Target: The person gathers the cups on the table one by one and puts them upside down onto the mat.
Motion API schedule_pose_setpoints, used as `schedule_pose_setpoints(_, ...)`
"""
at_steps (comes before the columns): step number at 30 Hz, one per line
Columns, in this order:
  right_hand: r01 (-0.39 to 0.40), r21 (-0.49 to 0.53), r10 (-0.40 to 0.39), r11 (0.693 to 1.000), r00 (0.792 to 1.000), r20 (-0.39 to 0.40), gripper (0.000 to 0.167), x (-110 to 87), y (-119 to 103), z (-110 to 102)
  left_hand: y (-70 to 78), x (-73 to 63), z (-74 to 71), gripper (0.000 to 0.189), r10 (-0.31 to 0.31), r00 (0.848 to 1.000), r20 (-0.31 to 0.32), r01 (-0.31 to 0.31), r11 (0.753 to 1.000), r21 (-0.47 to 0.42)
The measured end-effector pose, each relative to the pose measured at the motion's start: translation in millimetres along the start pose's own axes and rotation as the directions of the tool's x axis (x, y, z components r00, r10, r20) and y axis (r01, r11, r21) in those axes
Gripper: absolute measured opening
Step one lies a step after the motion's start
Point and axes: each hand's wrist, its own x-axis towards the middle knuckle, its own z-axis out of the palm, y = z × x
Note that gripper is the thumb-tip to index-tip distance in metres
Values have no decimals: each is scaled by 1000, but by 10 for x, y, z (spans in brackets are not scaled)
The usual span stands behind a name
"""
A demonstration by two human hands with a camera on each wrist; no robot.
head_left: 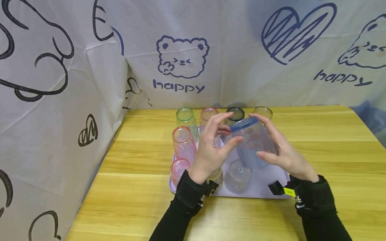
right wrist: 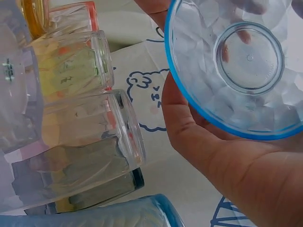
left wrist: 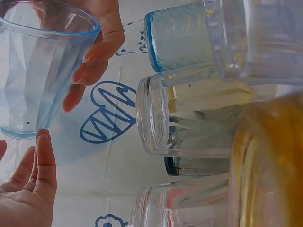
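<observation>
A clear blue-tinted tumbler (head_left: 256, 144) is held tilted above the tray, its blue-edged end toward the upper left in the head view. My right hand (head_left: 286, 157) grips its side, thumb in front and fingers behind. The left hand (head_left: 211, 147) holds the other end between thumb and fingers. In the left wrist view, left fingertips (left wrist: 43, 137) meet the tumbler's narrow base, while right fingers (left wrist: 90, 71) lie along its wall. A faceted clear tumbler (head_left: 238, 177) stands on the lavender tray (head_left: 262, 185) just below. Near the left wrist, an amber tumbler (left wrist: 265, 161) is partly hidden.
On the tray's left are two red-rimmed tumblers (head_left: 182, 144). Along its back stand a green-rimmed tumbler (head_left: 185, 115), a pink-rimmed one (head_left: 209, 113), a dark-rimmed one (head_left: 235, 113) and a pale-rimmed one (head_left: 262, 112). The wooden table (head_left: 126, 197) meets a printed cloth (head_left: 235, 73) behind.
</observation>
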Motion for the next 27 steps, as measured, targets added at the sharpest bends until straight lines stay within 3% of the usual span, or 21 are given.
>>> schedule_pose_setpoints(14,6,16,-5,1000,999,-41,89,26,-25,35,3,13,6,67,43,999,-11,-42,997,68)
schedule_pose_setpoints(27,-21,62,32,998,983,-178,88,16,-31,81,70,19,-38,48,116,993,21,-117,973,199)
